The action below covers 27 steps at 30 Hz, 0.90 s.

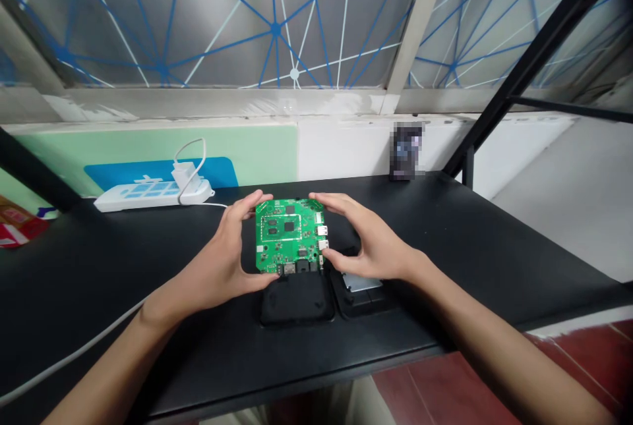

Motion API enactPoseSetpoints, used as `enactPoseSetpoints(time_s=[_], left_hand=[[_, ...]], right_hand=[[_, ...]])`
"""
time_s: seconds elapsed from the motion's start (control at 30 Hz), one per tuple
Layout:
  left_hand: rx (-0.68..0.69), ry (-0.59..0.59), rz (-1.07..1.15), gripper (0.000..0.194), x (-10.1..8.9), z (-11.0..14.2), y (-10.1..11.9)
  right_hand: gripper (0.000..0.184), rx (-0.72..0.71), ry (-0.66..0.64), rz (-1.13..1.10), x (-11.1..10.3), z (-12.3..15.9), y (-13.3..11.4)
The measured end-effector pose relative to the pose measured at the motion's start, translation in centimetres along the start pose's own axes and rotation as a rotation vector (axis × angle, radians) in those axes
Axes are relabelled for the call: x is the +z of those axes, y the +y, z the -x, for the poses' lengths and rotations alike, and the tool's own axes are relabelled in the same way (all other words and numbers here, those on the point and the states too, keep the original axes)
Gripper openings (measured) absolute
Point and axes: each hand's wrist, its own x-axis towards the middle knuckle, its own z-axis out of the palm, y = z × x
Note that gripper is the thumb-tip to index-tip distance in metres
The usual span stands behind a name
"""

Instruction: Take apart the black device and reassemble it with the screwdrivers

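A green circuit board with dark chips and metal ports is held up between both hands, its chip side toward me. My left hand grips its left side, thumb at the bottom edge and fingers at the top corner. My right hand grips the right side, thumb by the metal ports and fingers at the top right corner. Below the board lies a black plastic case half, partly covered by it. To its right is a second black case part with a silver metal plate, partly hidden by my right hand.
A white power strip with a plugged-in white charger stands at the back left. Its white cable runs across the black table. A blurred-out dark box leans at the back; a red packet lies far left.
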Motion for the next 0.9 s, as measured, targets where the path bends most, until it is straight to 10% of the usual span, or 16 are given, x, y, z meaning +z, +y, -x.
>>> enactPoseSetpoints(time_s=[0.23,0.9], left_hand=[[0.042,0.082,0.005,0.107,0.4,0.1,0.0],[0.135,0.123,-0.072,0.11,0.1,0.0,0.1]], right_hand=[[0.127,0.041,-0.051,0.132,1.6,0.4,-0.9],[0.119,0.045,0.044,0.158,1.8,0.9,-0.9]])
